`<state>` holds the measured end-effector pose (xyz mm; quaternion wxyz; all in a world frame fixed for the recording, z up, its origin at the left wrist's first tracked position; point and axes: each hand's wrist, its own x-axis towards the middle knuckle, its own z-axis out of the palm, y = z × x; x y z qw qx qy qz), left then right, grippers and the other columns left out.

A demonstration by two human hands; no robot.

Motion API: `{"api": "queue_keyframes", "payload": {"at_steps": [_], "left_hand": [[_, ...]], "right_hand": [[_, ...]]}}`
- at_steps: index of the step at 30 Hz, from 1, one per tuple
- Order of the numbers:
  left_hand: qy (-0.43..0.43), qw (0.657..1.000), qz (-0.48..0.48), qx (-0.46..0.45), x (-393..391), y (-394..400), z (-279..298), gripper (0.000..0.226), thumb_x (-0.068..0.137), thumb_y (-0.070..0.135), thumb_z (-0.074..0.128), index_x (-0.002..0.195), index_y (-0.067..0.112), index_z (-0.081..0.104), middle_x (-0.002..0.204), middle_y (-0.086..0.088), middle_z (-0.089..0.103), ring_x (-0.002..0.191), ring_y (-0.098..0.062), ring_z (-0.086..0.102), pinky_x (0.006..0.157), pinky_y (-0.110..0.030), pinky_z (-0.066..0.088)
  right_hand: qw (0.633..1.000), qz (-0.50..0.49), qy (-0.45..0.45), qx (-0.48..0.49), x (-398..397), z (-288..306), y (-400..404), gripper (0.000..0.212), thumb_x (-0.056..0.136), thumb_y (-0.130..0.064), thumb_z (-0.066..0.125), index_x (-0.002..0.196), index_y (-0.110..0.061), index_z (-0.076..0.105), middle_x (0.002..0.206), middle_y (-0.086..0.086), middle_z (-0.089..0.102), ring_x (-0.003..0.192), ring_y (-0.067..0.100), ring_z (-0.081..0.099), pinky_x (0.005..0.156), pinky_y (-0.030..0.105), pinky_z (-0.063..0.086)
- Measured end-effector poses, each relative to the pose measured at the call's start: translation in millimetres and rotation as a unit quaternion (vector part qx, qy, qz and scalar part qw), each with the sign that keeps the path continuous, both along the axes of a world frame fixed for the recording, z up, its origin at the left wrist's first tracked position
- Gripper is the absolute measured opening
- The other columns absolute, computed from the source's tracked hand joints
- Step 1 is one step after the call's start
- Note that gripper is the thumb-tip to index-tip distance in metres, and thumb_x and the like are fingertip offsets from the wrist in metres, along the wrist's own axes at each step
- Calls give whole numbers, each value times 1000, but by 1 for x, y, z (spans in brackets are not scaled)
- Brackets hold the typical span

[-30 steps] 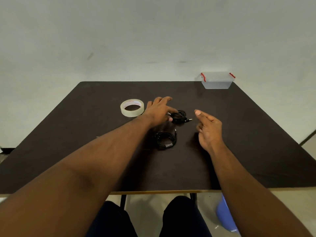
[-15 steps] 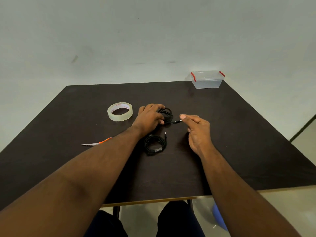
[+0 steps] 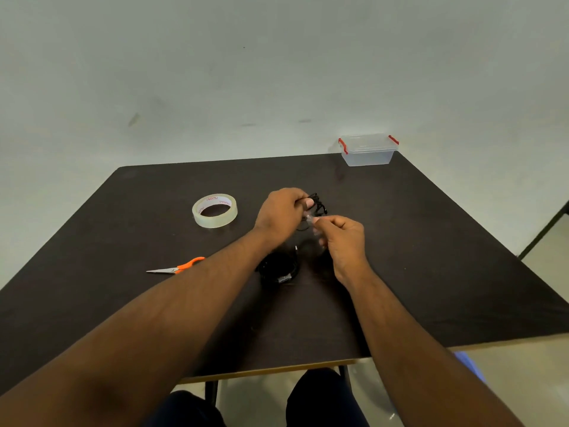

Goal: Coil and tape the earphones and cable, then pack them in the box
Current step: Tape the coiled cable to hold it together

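At the table's middle my left hand (image 3: pixel 281 215) grips a coiled bundle of black earphones (image 3: pixel 318 204), lifted slightly off the surface. My right hand (image 3: pixel 343 238) pinches a small clear piece of tape (image 3: pixel 311 218) right against that bundle. A second black coiled cable (image 3: pixel 281 268) lies flat on the table just below my hands, partly hidden by my left forearm. A roll of clear tape (image 3: pixel 215 210) lies to the left. The clear plastic box (image 3: pixel 368 149) with red clips stands closed at the far right corner.
Orange-handled scissors (image 3: pixel 177 267) lie on the dark table (image 3: pixel 431 257) to the left, partly behind my left forearm. The table's near edge runs above my knees. A blue object (image 3: pixel 469 365) sits on the floor at the right.
My left hand has closed on the earphone bundle and lifted it. My right hand has moved in from the right, pinching at the bundle.
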<state>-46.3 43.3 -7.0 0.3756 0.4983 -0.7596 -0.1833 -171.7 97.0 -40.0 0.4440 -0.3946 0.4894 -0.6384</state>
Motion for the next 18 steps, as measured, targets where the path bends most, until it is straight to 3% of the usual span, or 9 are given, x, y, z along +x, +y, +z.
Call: {"api": "queue_keyframes", "payload": {"at_steps": [3, 6, 10, 12, 15, 18], "left_hand": [[8, 1000, 7, 8, -5, 3, 5, 29, 95, 19, 56, 69, 11, 63, 69, -5, 67, 61, -19, 60, 59, -35, 51], [16, 1000, 15, 9, -3, 4, 8, 29, 96, 20, 56, 72, 6, 63, 68, -10, 65, 54, -11, 48, 52, -32, 45], [4, 1000, 16, 4, -1, 4, 10, 36, 96, 19, 57, 59, 20, 55, 54, 8, 47, 46, -4, 36, 44, -12, 31], [-27, 1000, 5, -12, -2, 5, 11, 38, 95, 19, 58, 57, 24, 56, 58, 12, 44, 49, -5, 41, 48, -8, 32], [-60, 998, -11, -30, -4, 5, 9, 20, 94, 19, 60, 81, 11, 74, 86, 2, 60, 79, -9, 57, 68, -16, 47], [-41, 998, -10, -43, -3, 7, 7, 16, 92, 19, 63, 101, 10, 74, 102, 6, 54, 91, -4, 51, 72, -2, 37]], "right_hand": [[998, -24, -36, 51, 6, 5, -2, 16, 78, -10, 69, 62, -8, 66, 55, 2, 60, 43, 9, 46, 40, 22, 37], [992, -48, -72, 87, 10, 7, -3, 14, 76, -8, 68, 62, -8, 63, 51, 2, 57, 41, 10, 44, 38, 21, 36], [993, -44, -64, 90, 13, 8, -5, 14, 75, -6, 67, 62, -6, 62, 49, 3, 56, 39, 9, 43, 37, 21, 35], [993, -42, -59, 89, 14, 8, -6, 17, 76, -5, 68, 60, -7, 61, 48, 3, 54, 39, 9, 43, 37, 22, 35], [993, -53, -60, 91, 14, 7, -9, 25, 75, -4, 69, 54, -10, 57, 47, 4, 53, 38, 10, 43, 36, 22, 35], [992, -65, -64, 91, 14, 6, -12, 31, 75, -5, 70, 49, -13, 54, 49, 5, 55, 38, 11, 43, 37, 22, 34]]}}
